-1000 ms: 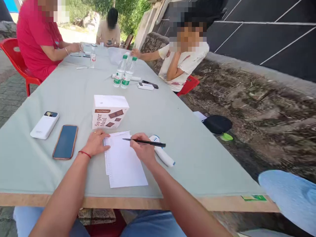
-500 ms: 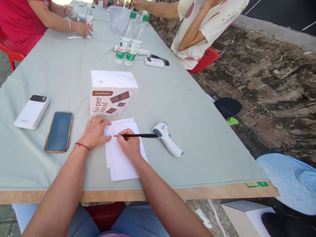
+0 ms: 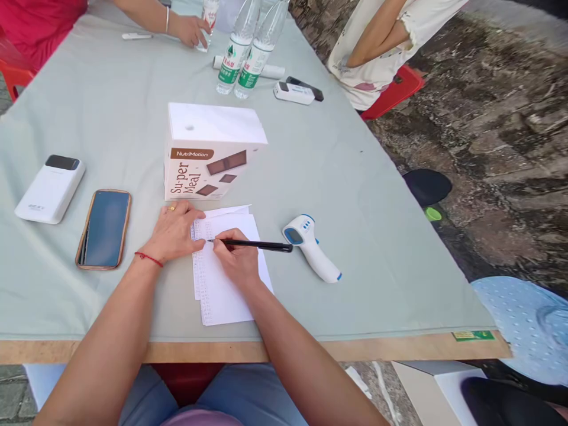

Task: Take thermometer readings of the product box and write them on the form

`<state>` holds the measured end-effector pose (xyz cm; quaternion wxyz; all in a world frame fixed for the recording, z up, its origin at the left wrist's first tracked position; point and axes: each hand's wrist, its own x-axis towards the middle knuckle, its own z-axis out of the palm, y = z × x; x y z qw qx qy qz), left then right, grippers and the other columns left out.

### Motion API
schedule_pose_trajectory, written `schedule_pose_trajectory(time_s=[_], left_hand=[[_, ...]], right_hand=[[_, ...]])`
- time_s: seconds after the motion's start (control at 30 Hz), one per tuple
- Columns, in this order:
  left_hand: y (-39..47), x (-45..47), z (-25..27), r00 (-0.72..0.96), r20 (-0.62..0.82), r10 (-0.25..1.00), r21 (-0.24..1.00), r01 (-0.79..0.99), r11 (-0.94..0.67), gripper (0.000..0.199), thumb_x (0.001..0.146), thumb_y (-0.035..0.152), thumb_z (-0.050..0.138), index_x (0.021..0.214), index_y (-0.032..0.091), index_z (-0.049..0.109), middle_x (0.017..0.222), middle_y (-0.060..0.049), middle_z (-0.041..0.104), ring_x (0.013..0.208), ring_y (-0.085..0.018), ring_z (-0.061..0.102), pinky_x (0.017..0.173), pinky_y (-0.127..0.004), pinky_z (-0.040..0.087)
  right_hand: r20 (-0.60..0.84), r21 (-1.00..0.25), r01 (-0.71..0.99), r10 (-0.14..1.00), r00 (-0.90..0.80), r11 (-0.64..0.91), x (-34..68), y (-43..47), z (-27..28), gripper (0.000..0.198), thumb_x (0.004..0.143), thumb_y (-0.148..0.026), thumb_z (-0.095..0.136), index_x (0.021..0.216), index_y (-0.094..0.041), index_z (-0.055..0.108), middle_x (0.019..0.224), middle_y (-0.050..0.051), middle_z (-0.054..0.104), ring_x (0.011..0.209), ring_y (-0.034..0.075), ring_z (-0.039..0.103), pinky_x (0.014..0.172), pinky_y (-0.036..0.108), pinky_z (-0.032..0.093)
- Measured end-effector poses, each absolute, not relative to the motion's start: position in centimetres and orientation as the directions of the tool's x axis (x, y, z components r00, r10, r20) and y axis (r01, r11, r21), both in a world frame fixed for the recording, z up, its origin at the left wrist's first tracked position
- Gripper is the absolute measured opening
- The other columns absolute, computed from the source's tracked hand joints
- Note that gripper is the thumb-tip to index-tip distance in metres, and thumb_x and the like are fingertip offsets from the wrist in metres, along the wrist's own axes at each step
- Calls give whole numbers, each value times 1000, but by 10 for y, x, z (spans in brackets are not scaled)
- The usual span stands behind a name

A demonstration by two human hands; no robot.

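White sheets of paper (image 3: pixel 228 290) lie on the table, with rows of small handwriting down their left edge. My right hand (image 3: pixel 239 257) grips a black pen (image 3: pixel 261 244), its tip at the paper near the written lines. My left hand (image 3: pixel 175 231), fingers spread and flat, rests across the paper's upper left edge. Just beyond the hands stands a white NutriMotion box (image 3: pixel 213 171). To the right of the paper lies a white and blue infrared thermometer (image 3: pixel 313 248). A smartphone (image 3: pixel 104 229) lies left of my left hand.
A white power bank (image 3: pixel 51 189) lies at the far left. Two water bottles (image 3: pixel 246 65) stand behind the box, near a white device (image 3: pixel 293 93). Across the table, another person's hand (image 3: pixel 190 29) touches a bottle (image 3: pixel 209 21). A light blue hat (image 3: pixel 528 325) is beyond the right edge.
My view has tilted down and come slightly closer, so the far end of the table has left the frame. Both hands stay in place on the paper.
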<state>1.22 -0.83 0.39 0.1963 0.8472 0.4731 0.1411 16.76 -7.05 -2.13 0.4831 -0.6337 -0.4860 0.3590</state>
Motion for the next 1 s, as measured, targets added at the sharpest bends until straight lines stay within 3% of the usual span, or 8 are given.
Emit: schedule_pose_trajectory(time_s=[1.0], left_hand=[[-8,12,4,511,51,858,486,738,-469,46,69,32,69,113,21,62,109,-7,55,107,-30,50,93,-44,36]], right_hand=[[1,-970,233,953,303,-73,166,-72,-23,6,66,-27,55,62,-23,53,59,-5,52,57,13,47,56,27,40]])
